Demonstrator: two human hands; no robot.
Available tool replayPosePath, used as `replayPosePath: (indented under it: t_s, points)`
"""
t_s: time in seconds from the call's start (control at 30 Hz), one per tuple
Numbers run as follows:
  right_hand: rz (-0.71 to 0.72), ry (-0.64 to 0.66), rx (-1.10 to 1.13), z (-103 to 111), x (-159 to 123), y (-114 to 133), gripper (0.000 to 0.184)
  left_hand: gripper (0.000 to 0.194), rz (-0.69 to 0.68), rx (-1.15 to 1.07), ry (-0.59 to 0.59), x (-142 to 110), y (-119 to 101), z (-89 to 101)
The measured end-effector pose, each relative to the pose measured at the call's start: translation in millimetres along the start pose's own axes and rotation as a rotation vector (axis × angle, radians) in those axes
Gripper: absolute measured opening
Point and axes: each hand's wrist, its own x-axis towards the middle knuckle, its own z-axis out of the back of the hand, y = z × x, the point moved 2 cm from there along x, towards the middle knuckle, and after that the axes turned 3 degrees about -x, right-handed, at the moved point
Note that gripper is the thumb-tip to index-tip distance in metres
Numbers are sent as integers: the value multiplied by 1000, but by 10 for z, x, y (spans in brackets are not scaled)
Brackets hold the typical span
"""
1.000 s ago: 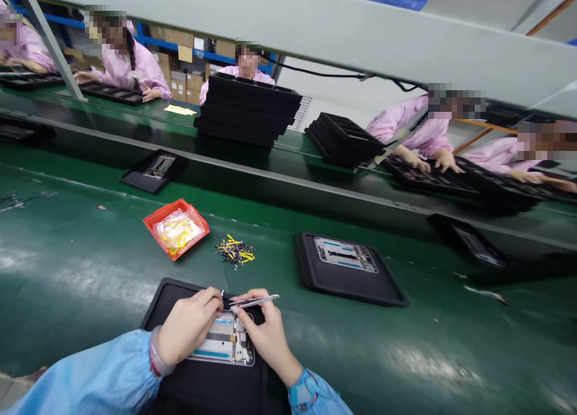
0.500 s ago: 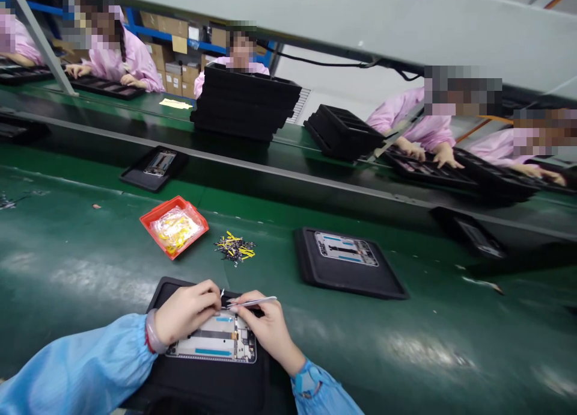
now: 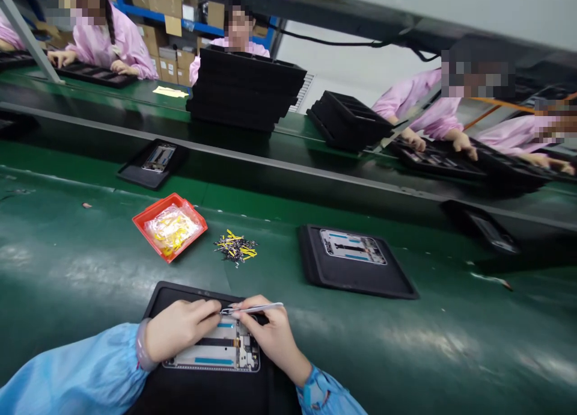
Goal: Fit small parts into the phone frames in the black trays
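On a black foam tray [image 3: 198, 394] before me lies an open phone frame [image 3: 211, 353] with blue strips and a circuit board at its right end. My right hand [image 3: 273, 337] pinches a pair of tweezers [image 3: 264, 307], whose tips point left along the frame's far edge. My left hand [image 3: 183, 329] rests over the frame's left part, fingers closed together close to the tweezer tips. Whatever sits between those fingertips is too small to make out. The frame's upper left corner is hidden under this hand.
Beyond the tray are a red bin [image 3: 170, 227] of bagged yellow parts and a pile of small black-and-yellow strips [image 3: 236, 247]. Another foam tray [image 3: 360, 276] with a phone frame stands at right. Across the line, co-workers in pink sit behind stacked black trays [image 3: 246, 90].
My left hand has lowered, its fingers now closer to the frame's far edge. The tweezers have tilted flatter, with their tips further left by the left fingertips. The camera view has shifted slightly.
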Motion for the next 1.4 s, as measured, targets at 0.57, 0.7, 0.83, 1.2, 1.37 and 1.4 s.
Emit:
replayPosePath:
  t_s: [0.57,0.7,0.83,1.2,1.37,1.4]
  points:
    - [-3,2,-16,41,-60,-20,4,36,108,-137,-44,7,-3,25]
    - [22,46,-30,29,-47,1,5,34,117,-147,-29,-7,4,11]
    - [45,45,-41,26,-54,10,4,31,106,-120,-13,-9,-4,0]
    - [82,-82,-3,35,-112,-10,7,32,68,-43,15,27,-29,9]
    - [136,-44,-58,36,-130,-20,11,26,74,-55,22,21,-33,8]
    - [140,-45,-62,36,-136,-23,12,25,74,-55,21,25,-33,11]
